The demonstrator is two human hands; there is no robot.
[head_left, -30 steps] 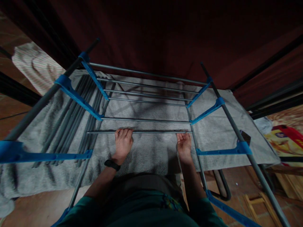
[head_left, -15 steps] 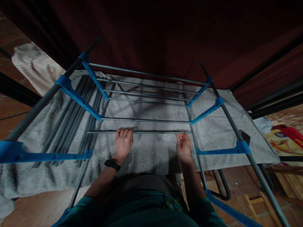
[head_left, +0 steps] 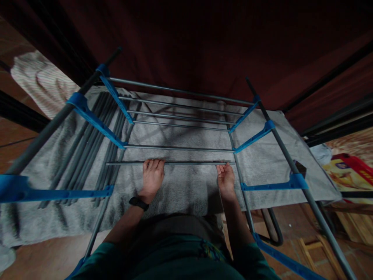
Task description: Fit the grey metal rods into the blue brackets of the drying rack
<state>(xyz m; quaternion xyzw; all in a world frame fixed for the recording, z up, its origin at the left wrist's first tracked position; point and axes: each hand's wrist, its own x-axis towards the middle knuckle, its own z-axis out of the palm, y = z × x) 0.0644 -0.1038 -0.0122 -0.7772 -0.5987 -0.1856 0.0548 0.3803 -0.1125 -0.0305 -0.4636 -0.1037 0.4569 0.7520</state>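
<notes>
A loose grey metal tube (head_left: 189, 163) runs crosswise between the sides of a rack frame. My left hand (head_left: 153, 175) closes over it left of the middle, palm down. Near its right end my right hand (head_left: 225, 177) holds it from below, palm turned up with the fingers curled. The frame has grey poles (head_left: 284, 144) joined by blue plastic brackets (head_left: 100, 124). Just beyond the held tube, a crossbar (head_left: 180, 148) spans two of the brackets, and several more crossbars sit farther back.
Several spare grey tubes (head_left: 87, 155) lie side by side on the left of a grey towel (head_left: 180, 190) covering the table. A dark red curtain (head_left: 186, 42) hangs behind. At right are a yellow and red package (head_left: 349, 171) and a wooden stool (head_left: 317, 249).
The held tube has shifted very slightly to the left with both hands still on it. Otherwise the scene looks the same.
</notes>
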